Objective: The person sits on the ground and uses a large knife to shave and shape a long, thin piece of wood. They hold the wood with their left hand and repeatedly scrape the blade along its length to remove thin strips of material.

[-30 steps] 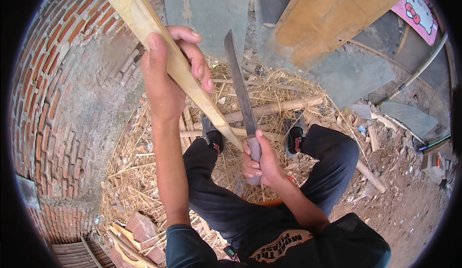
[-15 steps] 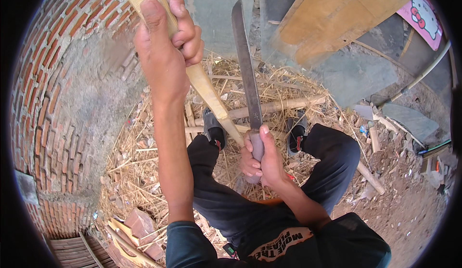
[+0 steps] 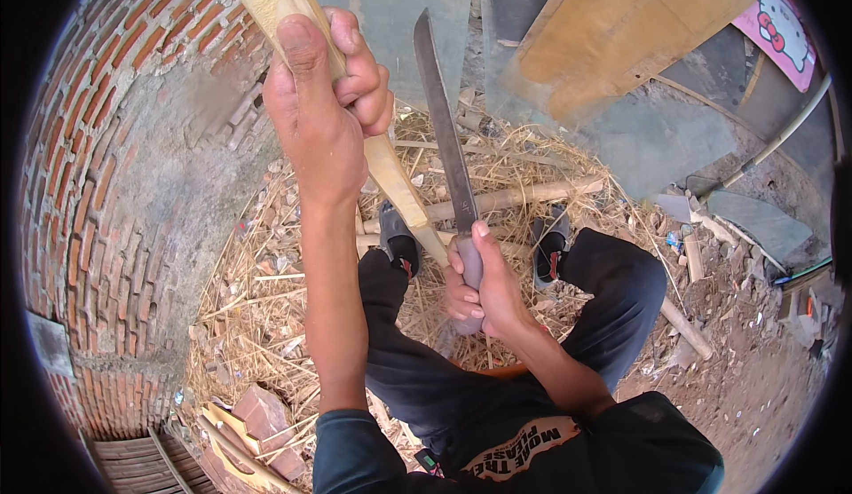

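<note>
My left hand (image 3: 324, 108) is wrapped round the upper part of a long, pale yellow piece of wood (image 3: 397, 183), thumb lying along it. The piece slants from the upper left down toward my right hand and tapers at its lower end. My right hand (image 3: 484, 285) grips the greyish handle of a machete (image 3: 446, 130), whose dark blade points up and slightly left with a curved tip. The lower end of the wood passes close by my right hand; whether they touch is hard to tell.
A brick wall (image 3: 106, 228) rises on the left. Straw and wood shavings (image 3: 266, 308) cover the ground between my feet, with a pole (image 3: 524, 194) lying across. Ahead lie grey sheets (image 3: 390, 32) and a brown board (image 3: 621, 32). Broken bricks (image 3: 266, 418) lie at lower left.
My left hand has shifted a little right and down with the wood. The machete's tip has swung slightly left and lower, while my right hand has hardly moved.
</note>
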Demonstrator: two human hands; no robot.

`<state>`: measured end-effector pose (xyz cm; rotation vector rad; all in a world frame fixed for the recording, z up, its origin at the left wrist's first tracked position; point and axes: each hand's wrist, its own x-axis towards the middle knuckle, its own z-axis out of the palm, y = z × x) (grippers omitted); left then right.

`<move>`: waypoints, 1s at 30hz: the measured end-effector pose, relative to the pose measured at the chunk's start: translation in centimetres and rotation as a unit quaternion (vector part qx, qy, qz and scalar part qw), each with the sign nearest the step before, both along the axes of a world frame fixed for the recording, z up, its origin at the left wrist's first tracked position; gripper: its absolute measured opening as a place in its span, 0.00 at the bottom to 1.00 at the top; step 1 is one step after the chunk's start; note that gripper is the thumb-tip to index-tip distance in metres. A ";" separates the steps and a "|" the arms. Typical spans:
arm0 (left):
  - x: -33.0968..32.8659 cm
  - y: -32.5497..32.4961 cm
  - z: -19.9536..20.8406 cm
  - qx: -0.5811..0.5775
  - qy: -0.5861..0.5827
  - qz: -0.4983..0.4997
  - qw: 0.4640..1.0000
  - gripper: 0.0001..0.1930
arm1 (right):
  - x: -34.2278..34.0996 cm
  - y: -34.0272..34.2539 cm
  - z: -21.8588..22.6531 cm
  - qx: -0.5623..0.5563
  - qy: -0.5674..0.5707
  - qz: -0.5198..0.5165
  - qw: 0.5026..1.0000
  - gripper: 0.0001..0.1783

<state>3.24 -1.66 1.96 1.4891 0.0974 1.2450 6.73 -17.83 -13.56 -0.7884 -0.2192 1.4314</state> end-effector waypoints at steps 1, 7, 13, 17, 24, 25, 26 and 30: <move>0.0 0.1 0.0 -0.002 -0.001 0.004 1.000 0.27 | 0.0 -0.2 0.4 0.014 -0.011 -0.021 1.000 0.32; 0.1 0.2 0.0 -0.005 -0.001 0.021 1.000 0.27 | -2.0 1.0 -4.9 -0.061 -0.051 0.005 0.997 0.31; -0.1 -0.3 0.1 -0.011 -0.002 0.035 0.999 0.26 | -1.4 0.5 -6.4 -0.069 0.012 0.044 0.997 0.30; -0.3 0.2 0.1 -0.004 -0.005 0.063 0.998 0.26 | -1.3 -1.1 -2.4 0.018 0.030 -0.016 0.999 0.30; 0.0 0.2 0.0 0.000 -0.014 0.037 0.999 0.25 | -2.4 1.3 -5.2 -0.048 -0.025 0.033 0.998 0.32; -0.3 0.3 0.0 0.002 -0.013 0.049 0.999 0.24 | -1.7 1.6 -5.1 -0.049 0.048 0.065 0.996 0.33; -0.8 0.6 -0.1 0.005 -0.012 0.061 0.998 0.24 | -1.3 1.8 -4.9 -0.048 0.029 0.058 0.997 0.33; 0.0 -0.4 -0.1 0.005 -0.014 0.062 0.998 0.24 | -0.7 0.8 -2.0 -0.021 -0.010 0.004 1.000 0.33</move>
